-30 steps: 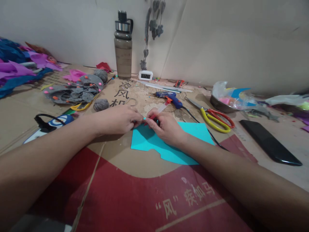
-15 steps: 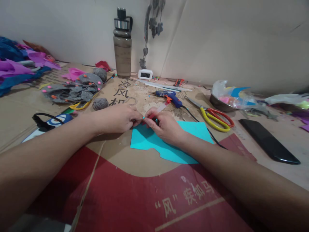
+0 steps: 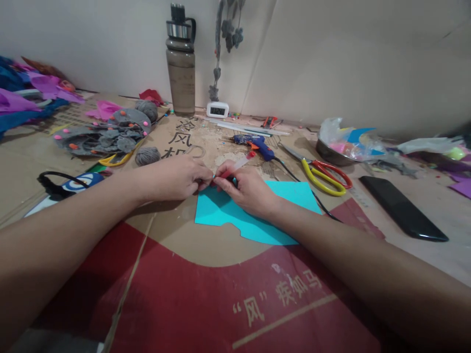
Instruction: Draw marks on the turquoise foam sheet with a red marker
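one pen point(image 3: 241, 162) between closed right fingers point(image 3: 228, 186), red end above; left fingers point(image 3: 201, 172) curled, hold unclear

We record a bare left forearm point(image 3: 84, 215) and a bare right forearm point(image 3: 349, 247) angled inward from either side. We find the uncovered left hand point(image 3: 178, 179) knuckles up, fingers point(image 3: 203, 172) curled. We note the uncovered right hand point(image 3: 247, 189) tilted inward, thumb point(image 3: 225, 186) bent in a pinch, close beside the left.
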Motion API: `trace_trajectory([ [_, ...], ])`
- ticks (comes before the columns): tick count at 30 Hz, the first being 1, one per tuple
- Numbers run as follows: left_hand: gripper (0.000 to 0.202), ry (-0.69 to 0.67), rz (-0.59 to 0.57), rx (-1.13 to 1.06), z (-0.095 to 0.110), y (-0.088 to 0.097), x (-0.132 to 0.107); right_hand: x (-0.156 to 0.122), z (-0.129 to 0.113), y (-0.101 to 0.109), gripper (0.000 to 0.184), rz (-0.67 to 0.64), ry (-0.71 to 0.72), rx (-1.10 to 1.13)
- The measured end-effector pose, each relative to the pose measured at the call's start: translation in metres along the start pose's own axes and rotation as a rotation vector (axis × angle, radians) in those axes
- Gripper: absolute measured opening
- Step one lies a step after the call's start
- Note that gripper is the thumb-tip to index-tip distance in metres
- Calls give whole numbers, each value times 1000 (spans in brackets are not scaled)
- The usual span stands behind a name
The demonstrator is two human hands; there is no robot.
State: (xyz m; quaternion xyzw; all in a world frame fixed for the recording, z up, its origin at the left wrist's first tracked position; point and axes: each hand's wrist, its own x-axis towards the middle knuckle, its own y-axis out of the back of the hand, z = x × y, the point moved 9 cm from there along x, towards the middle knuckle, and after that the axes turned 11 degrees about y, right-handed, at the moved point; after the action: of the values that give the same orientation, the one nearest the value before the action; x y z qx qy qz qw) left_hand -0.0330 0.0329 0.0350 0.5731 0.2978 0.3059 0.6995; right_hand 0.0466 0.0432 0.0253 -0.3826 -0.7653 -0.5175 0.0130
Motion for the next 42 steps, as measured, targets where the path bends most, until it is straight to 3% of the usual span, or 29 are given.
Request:
trace_trajectory([
  [13, 21, 20, 7, 15, -1, 1, 0, 0, -2, 2, 21, 37, 13, 32],
  [20, 27, 24, 14, -13, 0, 3, -3, -11, 16, 29, 19, 402, -107, 293],
  [22, 34, 35, 2, -15, -1, 3, -4, -13, 22, 32, 18, 447, -162, 281],
  [27, 50, -22, 23, 18, 4, 4, -6, -10, 22, 28, 20, 333, -212, 126],
  [31, 46, -90, 60, 29, 12, 7, -7, -8, 19, 24, 24, 258, -198, 81],
  [42, 47, -66, 63, 16, 14, 8, -7, -5, 17, 17, 22, 162, -166, 22],
])
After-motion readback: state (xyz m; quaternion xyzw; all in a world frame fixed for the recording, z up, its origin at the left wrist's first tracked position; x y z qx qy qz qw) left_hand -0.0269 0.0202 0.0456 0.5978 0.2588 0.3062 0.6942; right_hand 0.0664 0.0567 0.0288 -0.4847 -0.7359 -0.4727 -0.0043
